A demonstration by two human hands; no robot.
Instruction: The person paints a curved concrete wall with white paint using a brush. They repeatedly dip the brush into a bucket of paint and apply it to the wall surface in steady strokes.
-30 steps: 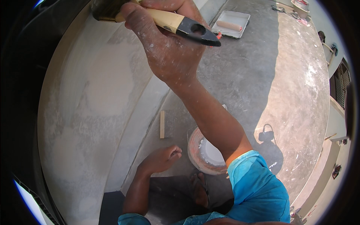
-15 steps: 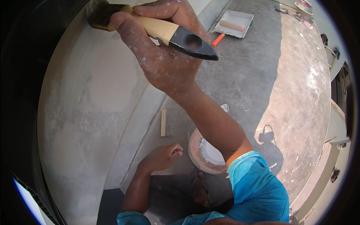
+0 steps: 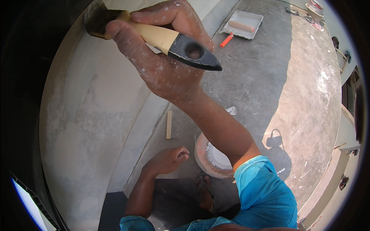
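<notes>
My right hand (image 3: 169, 65), speckled with white paint, is wrapped round a wide paintbrush (image 3: 156, 36) with a pale wooden handle and a black, holed end. Its dark bristles point up and left against the grey-white wall (image 3: 88, 127), close to the wall's upper edge in view. Lower down, my left hand (image 3: 168, 159) hangs in a loose fist with no object showing in it. A round bucket (image 3: 201, 156) of white paint stands on the floor to its right, partly covered by my right forearm.
On the concrete floor, a paint tray (image 3: 252, 19) holds a roller (image 3: 241, 26) with an orange handle. A short wooden strip (image 3: 169, 124) lies by the wall's base. Another bucket (image 3: 314, 13) stands far right. My foot (image 3: 205, 194) is beside the paint bucket.
My right hand and the paintbrush have shifted slightly left, and the handle's black end has tipped lower. My left hand stays nearly in place.
</notes>
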